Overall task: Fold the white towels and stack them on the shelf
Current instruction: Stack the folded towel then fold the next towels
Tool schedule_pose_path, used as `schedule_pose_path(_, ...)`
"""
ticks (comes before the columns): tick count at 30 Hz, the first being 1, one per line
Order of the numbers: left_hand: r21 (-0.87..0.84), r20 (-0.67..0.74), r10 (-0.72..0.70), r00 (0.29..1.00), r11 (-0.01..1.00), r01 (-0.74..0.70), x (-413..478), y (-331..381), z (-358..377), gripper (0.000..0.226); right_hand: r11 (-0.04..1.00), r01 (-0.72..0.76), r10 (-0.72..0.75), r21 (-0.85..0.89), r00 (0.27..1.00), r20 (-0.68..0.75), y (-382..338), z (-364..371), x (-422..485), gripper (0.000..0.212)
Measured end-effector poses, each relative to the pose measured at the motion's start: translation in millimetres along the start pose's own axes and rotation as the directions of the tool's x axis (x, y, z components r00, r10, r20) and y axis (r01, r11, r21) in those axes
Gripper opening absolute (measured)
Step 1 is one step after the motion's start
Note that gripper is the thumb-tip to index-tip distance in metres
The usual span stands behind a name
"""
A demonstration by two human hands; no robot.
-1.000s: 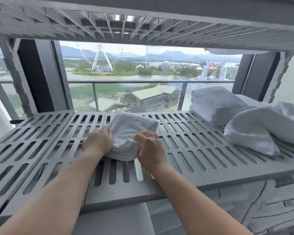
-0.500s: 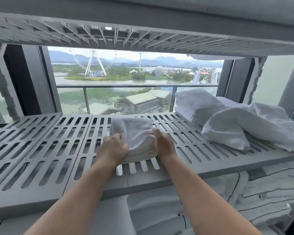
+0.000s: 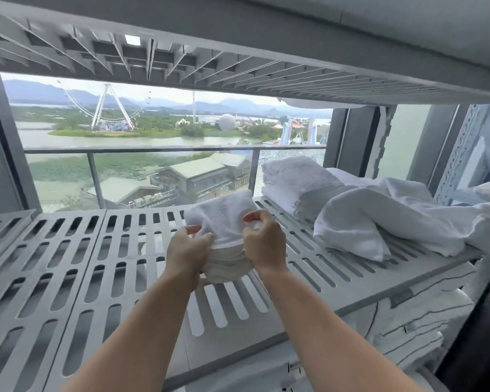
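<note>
White folded towel [image 3: 223,220] at the middle of the grey slatted shelf [image 3: 68,264], both hands on it: left hand [image 3: 188,251] and right hand [image 3: 264,242] pinch its sides. 1 folded stack [image 3: 294,179] and 1 loose towel [image 3: 379,219] lie to the right.

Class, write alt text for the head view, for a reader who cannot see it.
A left hand and right hand grip a small folded white towel at a slatted grey shelf. To its right lie a thick folded towel and a crumpled towel.
</note>
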State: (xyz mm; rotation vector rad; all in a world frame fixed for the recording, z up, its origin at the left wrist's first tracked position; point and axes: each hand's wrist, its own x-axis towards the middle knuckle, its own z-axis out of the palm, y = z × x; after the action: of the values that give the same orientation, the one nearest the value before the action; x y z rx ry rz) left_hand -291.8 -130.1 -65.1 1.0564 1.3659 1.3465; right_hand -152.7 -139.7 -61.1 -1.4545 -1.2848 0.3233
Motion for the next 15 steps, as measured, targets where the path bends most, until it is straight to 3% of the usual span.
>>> schedule_pose_path(4,-0.026,0.004,0.068,0.998,0.997,-0.068,5,5,13,0.038,0.999,0.053,-0.052,0.010,0.997,-0.063,-2,-7,14,0.028)
schedule_pose_path(10,-0.176,0.076,0.034,0.997,0.984,-0.020,7,19,40,0.043,0.995,0.098,-0.094,0.029,0.988,-0.123,-4,-24,46,0.028)
schedule_pose_path(15,-0.165,0.062,0.165,0.984,0.974,-0.153,9,41,80,0.049,0.989,0.139,-0.130,0.042,0.979,-0.157,2,-51,86,0.032)
